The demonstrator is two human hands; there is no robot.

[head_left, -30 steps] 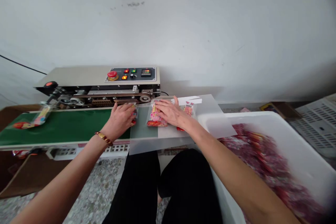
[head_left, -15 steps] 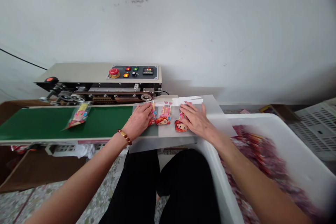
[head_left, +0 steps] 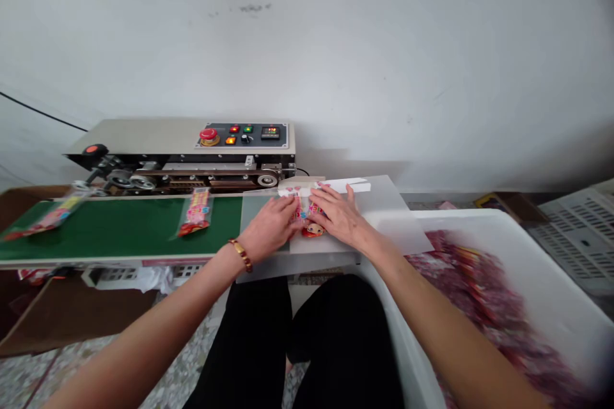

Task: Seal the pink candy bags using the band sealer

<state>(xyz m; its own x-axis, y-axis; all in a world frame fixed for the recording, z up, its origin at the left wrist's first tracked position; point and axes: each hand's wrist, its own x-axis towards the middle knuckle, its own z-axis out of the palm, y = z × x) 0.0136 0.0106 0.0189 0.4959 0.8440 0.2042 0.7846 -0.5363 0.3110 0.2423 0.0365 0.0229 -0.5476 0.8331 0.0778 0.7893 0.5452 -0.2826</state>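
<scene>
On the translucent plastic sheet, as the head camera showed it, your two hands were close together over flat, clear packets printed in pink and red. Your left hand, with a red-and-gold bracelet at the wrist, had its fingers bent and together at the packets' left side; whether they were clamped on one could not be told. Your right hand lay over the packets, its fingers slightly apart. To your left, a similar packet rested on the smooth green conveyor belt; another packet lay near the belt's left end. Behind stood a beige machine with a round red button. To your right, a deep white tub held heaped reddish packets.
</scene>
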